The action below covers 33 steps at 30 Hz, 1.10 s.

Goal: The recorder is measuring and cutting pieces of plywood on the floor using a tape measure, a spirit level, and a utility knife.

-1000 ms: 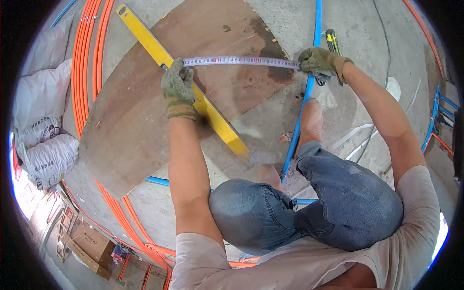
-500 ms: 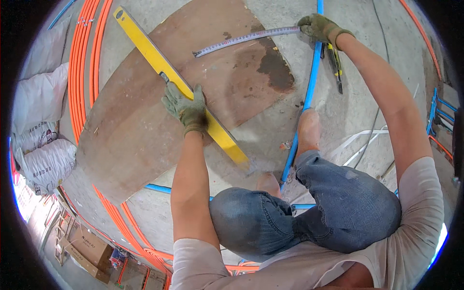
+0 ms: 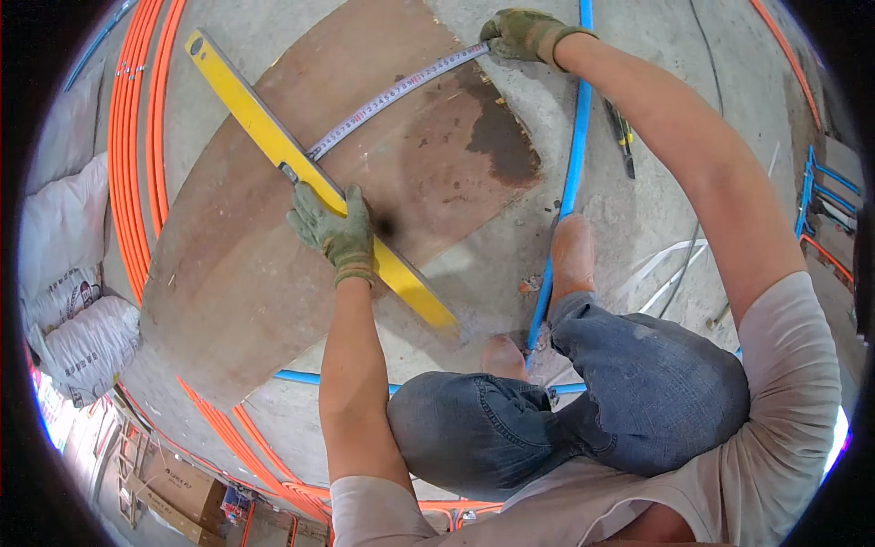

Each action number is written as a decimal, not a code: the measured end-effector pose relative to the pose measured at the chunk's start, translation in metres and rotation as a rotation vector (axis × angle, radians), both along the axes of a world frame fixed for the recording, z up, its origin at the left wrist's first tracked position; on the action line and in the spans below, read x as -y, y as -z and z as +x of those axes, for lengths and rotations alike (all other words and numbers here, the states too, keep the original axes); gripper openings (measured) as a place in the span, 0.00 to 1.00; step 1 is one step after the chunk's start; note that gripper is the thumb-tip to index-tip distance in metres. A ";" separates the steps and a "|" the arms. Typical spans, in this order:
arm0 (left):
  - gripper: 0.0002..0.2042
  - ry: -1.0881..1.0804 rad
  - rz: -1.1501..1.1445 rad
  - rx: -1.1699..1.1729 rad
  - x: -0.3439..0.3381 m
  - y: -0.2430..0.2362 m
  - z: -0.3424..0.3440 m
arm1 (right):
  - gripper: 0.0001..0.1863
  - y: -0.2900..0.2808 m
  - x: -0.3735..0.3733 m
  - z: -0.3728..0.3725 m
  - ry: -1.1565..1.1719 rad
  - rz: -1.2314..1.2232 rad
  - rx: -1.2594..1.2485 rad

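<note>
Head view, the only one supplied.

Item: tape measure blade [image 3: 396,91], white, drawn out over the brown board [image 3: 228,255]. Its free end had lain loose on the board, apart from the level, half a second earlier; I now found it at the level's edge, just beyond the left glove.

Item: right hand [image 3: 524,35], gloved, clenched on the other end of the blade. It had swung left, off the blue pipe [image 3: 573,164] and toward the board's far edge. The glove hid the tape's case from me.

Item: left hand [image 3: 333,228], gloved, laid across the middle of the yellow spirit level [image 3: 244,102], much as before. I could not tell whether it grasped or merely pressed.

Item: the level itself, slantwise over the board, its near end past the board's edge.

Item: utility knife [image 3: 623,137], on the concrete floor [image 3: 656,219] beside the pipe, touched by neither hand.

Remark: I judged that the shift gave the measuring a reference edge, though I could not confirm firm contact there.
</note>
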<state>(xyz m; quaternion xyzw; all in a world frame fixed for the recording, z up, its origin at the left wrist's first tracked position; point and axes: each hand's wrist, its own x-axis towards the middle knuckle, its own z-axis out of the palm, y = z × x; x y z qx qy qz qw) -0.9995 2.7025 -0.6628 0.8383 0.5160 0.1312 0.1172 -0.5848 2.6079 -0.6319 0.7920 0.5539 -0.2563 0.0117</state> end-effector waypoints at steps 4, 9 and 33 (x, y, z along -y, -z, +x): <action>0.43 -0.016 -0.005 -0.023 -0.001 0.005 -0.001 | 0.16 0.000 -0.002 -0.006 0.023 0.009 0.032; 0.42 0.015 0.037 -0.135 -0.002 0.008 -0.002 | 0.15 0.000 -0.002 -0.012 0.045 -0.015 0.109; 0.39 0.019 0.039 -0.004 -0.015 0.005 0.005 | 0.18 -0.002 -0.003 -0.017 0.056 -0.031 0.116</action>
